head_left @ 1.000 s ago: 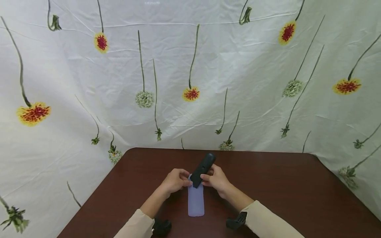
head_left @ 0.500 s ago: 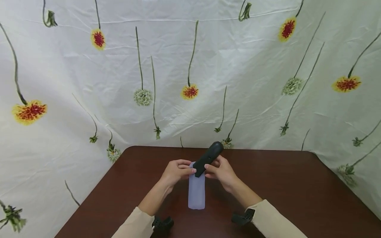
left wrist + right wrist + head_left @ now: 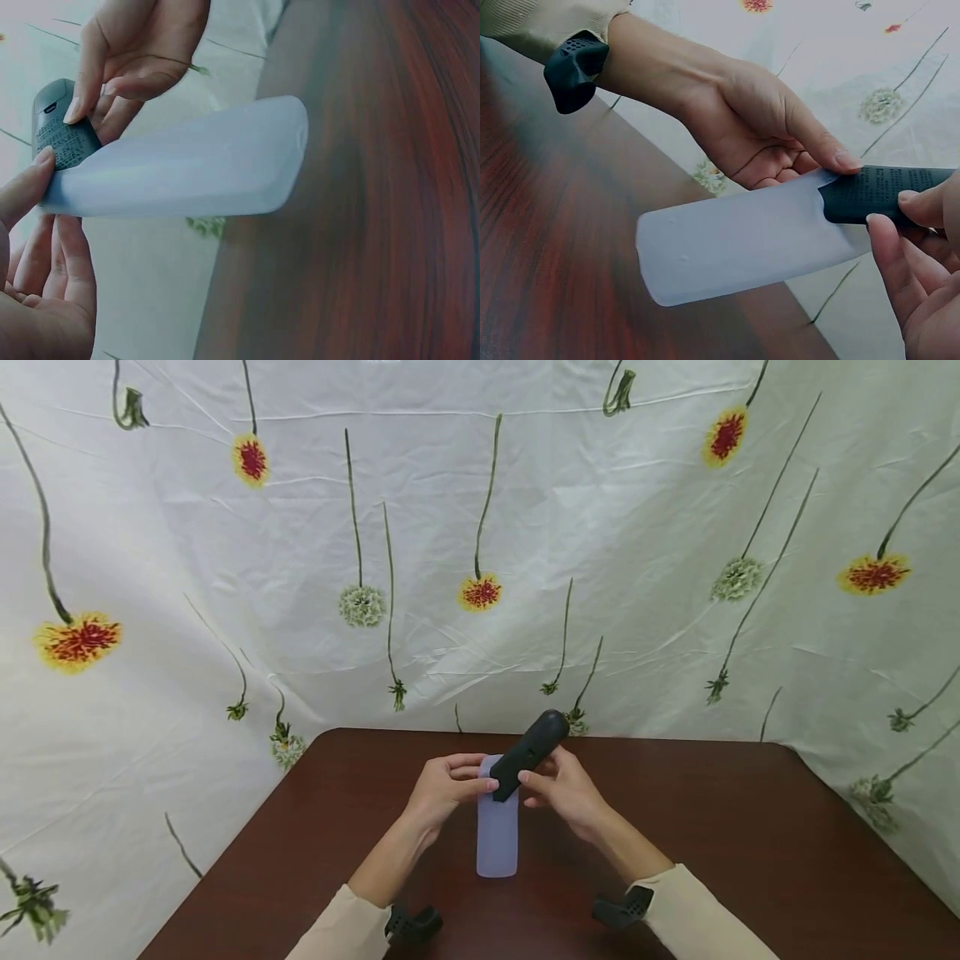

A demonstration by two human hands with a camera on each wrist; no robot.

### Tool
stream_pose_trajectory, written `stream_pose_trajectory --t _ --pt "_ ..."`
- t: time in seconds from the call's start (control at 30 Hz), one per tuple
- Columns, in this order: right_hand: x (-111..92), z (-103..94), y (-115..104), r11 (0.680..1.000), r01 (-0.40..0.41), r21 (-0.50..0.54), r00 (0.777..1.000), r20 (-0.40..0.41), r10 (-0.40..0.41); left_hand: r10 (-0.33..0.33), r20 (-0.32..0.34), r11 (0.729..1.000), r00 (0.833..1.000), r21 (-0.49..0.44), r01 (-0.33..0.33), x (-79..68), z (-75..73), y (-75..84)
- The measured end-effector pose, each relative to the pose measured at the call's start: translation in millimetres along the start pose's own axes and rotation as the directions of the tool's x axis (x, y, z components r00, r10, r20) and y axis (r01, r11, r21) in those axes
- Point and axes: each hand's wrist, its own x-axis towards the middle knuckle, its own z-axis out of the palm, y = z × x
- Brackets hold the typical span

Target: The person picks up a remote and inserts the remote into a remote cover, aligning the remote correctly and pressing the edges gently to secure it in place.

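In the head view, the translucent lilac sleeve (image 3: 497,839) hangs with its squared-off end at six o'clock, seemingly lifted off the wooden worktop (image 3: 675,827). The black remote-like handset (image 3: 531,750) slants toward one o'clock, its lower end overlapping the sleeve's top; how deep it sits, I cannot tell. From nine o'clock the left hand (image 3: 446,789) pinches this overlap, thumb in front and fingers (image 3: 71,255) behind, barely parted. From three o'clock the right hand (image 3: 566,789) pinches the handset itself, thumb on its labelled face, opening no wider than its body.

The step in hand looks like working handset and sleeve together at the mouth. To do it well, swing the handset's high end toward twelve o'clock, in line with the sleeve; let the left thumb steady the lip without squashing it, and have the right hand apply gradual, straight force, avoiding twist.
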Motion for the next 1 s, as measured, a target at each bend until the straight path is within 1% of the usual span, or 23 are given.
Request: stream_pose_trajectory --t 0.13,0.3,0.43,0.57,0.73,0.87,1.0 --pt "-1.7 -1.9 -10.1 0.999 0.010 -0.050 1.000 0.028 -0.008 0.004 0.021 1.000 1.000 -0.012 -0.004 -3.1 1.8 6.9" --pt "-4.0 -4.8 -22.0 0.994 0.031 -0.101 0.999 0.040 -0.027 0.071 0.045 0.996 0.996 0.052 -0.073 -8.8 4.9 23.1" --pt "-7.5 -8.2 -29.4 0.993 0.044 -0.106 0.998 0.038 -0.041 0.123 0.058 0.987 0.991 0.095 -0.129 -13.1 9.1 35.8" --pt "-12.6 -12.1 -38.8 0.990 0.088 -0.106 0.996 0.037 -0.085 0.157 0.052 0.982 0.986 0.099 -0.162 -17.5 14.1 49.3" --pt "-18.3 -15.8 -51.3 0.979 0.157 -0.132 0.987 0.037 -0.154 0.215 0.057 0.971 0.975 0.095 -0.219 -22.1 20.0 66.9" --pt "-20.8 -17.9 -55.4 0.975 0.174 -0.141 0.985 0.022 -0.173 0.244 0.068 0.966 0.967 0.073 -0.249 -22.9 24.0 72.5" --pt "-23.0 -18.3 -57.1 0.976 0.174 -0.133 0.984 -0.013 -0.178 0.246 0.068 0.967 0.967 0.048 -0.250 -22.2 27.6 73.3"
